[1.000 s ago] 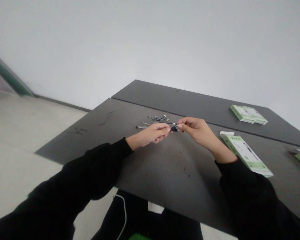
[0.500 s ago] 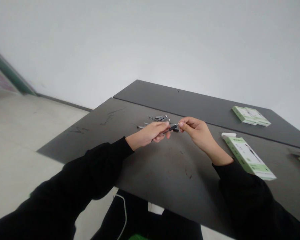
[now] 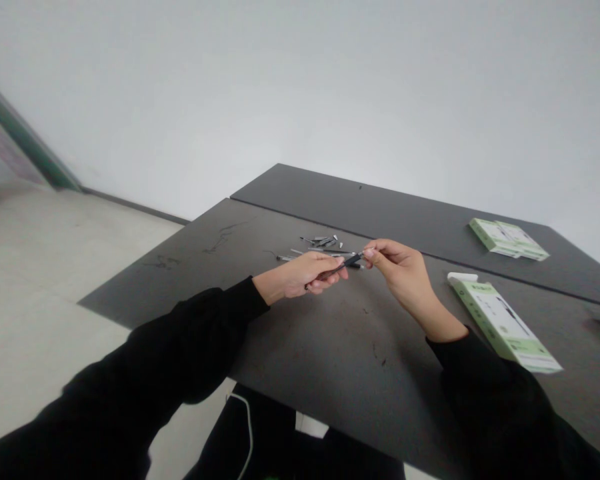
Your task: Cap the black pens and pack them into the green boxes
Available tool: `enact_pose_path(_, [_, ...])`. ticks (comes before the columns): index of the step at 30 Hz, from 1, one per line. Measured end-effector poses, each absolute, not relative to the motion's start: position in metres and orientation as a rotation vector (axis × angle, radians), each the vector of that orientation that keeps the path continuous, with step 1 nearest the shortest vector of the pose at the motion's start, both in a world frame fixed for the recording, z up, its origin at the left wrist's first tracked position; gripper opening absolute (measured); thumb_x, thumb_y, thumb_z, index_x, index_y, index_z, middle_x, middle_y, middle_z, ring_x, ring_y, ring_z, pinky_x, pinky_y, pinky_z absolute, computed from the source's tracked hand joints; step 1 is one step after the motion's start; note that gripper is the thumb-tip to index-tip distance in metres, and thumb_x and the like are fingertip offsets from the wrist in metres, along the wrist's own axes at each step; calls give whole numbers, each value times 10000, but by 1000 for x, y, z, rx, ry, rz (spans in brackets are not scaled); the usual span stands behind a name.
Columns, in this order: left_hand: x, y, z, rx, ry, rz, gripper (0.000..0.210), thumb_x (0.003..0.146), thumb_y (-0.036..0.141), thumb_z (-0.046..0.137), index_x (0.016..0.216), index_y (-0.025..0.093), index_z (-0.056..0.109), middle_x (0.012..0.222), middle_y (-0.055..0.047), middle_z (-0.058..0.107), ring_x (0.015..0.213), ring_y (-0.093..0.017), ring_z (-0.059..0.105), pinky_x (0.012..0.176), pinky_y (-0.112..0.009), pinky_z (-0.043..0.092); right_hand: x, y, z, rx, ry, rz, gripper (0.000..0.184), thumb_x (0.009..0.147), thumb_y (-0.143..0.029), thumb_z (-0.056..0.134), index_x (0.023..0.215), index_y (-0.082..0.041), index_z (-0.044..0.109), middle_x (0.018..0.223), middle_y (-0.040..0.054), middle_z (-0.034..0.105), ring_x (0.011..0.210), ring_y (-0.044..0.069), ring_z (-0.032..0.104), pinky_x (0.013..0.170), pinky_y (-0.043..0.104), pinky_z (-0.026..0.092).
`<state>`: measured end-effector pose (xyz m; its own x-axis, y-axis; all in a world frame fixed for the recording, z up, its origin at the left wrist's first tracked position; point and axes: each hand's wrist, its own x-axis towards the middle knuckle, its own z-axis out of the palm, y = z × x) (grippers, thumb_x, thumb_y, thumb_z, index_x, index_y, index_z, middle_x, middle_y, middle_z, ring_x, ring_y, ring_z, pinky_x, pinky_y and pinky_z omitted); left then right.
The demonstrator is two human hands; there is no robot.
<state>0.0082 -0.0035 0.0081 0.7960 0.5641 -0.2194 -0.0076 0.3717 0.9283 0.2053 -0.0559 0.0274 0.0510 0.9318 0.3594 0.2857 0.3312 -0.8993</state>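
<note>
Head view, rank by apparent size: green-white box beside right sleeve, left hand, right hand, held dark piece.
1. Green-white box
2. Left hand, right hand: too alike to rank
3. Held dark piece, partly covered by fingers

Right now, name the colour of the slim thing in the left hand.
The slim thing looks black; the head view shows it best.

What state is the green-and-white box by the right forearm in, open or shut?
Open at the far end: the box has its white flap sticking out there.
</note>
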Motion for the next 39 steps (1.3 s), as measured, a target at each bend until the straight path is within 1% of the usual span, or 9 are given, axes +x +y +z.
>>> enact_pose_path(4, [7,-5,10,1122,573,572,248,828,337,725,817,149,565,675,41,512,465,-26,392,387,-122,252,207,-55,25,-1171,-1444,688,280,799,-468,747,747,-199,691,655,2,621,644,143,547,662,294,445])
enact_pose_path(7, [4,-2,13,997,552,392,416,920,559,532,861,149,568,689,5,546,437,-50,376,363,-154,258,208,-53,19,-1176,-1388,656,263,805,-459,747,786,-201,703,673,4,632,648,144,549,660,292,446])
enact_pose_path(11, [4,-1,12,1046,547,432,275,949,386,550,847,131,577,585,67,417,389,-17,212,360,-137,166,210,-50,14,-1194,-1367,637,266,819,-467,734,797,-205,702,685,5,637,650,149,554,670,297,450])
enact_pose_path(14, [6,-3,12,1111,577,672,211,806,239,738,815,143,551,635,67,436,439,-8,300,391,-112,197,210,-51,15,-1180,-1351,627,252,823,-451,733,778,-207,691,675,0,627,649,143,546,674,291,443])
enact_pose_path(19, [6,-3,12,946,549,397,429,950,559,477,882,148,579,651,30,496,397,-21,228,362,-150,161,208,-52,18,-1194,-1352,620,267,812,-466,733,765,-208,684,672,3,618,650,148,537,662,297,441])
enact_pose_path(25, [8,-4,10,1129,623,678,201,820,274,735,848,134,592,652,60,451,443,-7,303,393,-119,196,206,-52,18,-1189,-1345,621,253,811,-443,733,755,-203,676,669,-1,609,645,140,526,658,289,429])
enact_pose_path(30, [6,-3,11,997,586,415,404,938,535,515,895,144,611,644,44,473,408,-24,226,379,-153,158,207,-53,17,-1206,-1354,620,256,814,-455,726,776,-205,683,673,1,611,650,145,533,662,293,433])
enact_pose_path(34, [8,-4,8,1178,576,562,299,928,392,575,848,117,661,581,77,362,421,-31,200,410,-186,146,207,-52,18,-1211,-1365,613,270,814,-470,721,772,-206,680,665,1,606,643,147,529,655,294,432])
enact_pose_path(39, [9,-9,7,1634,777,917,302,896,361,593,716,136,684,596,23,514,529,-79,388,518,-220,271,201,-51,15,-1214,-1308,607,262,803,-463,717,770,-207,670,666,3,593,644,150,513,640,297,421])
